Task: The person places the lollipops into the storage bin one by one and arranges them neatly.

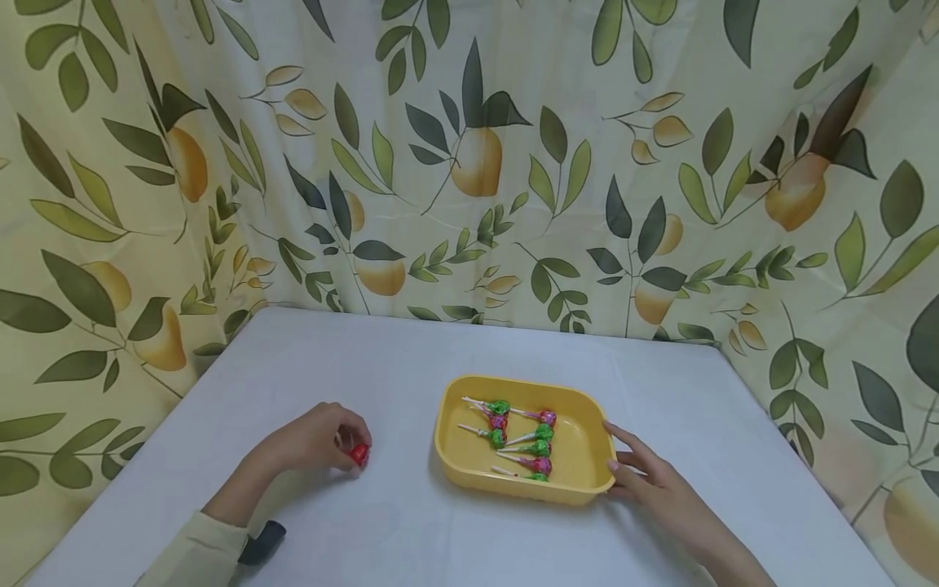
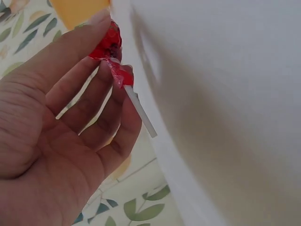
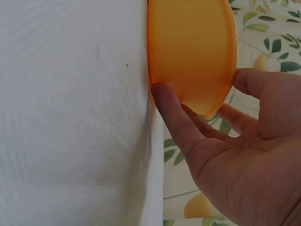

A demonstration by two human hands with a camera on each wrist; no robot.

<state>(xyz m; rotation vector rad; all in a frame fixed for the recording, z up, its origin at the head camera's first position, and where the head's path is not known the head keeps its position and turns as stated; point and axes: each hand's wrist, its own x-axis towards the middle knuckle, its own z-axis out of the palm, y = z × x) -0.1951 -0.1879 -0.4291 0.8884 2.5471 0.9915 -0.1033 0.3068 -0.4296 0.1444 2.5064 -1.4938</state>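
Observation:
My left hand (image 1: 323, 440) pinches a red-wrapped lollipop (image 2: 110, 42) by its head between thumb and fingers, just over the table left of the tray. In the left wrist view the lollipop's white stick (image 2: 141, 110) points down and away from the palm. At the right end of a yellow plastic tray (image 1: 597, 477), my right hand (image 1: 660, 489) holds the rim and outer wall, with fingertips (image 3: 164, 94) low against the side. Inside the tray lie several lollipops in green and pink-red wrappers, including a green one (image 1: 541, 447), roughly in two columns.
A white cloth covers the table (image 1: 367, 350), and the tray rests on it. A curtain (image 1: 469, 244) printed with fruit and leaves hangs behind and at both sides. A dark band (image 1: 262, 542) shows at the left wrist, beside a pale sleeve (image 1: 198, 554).

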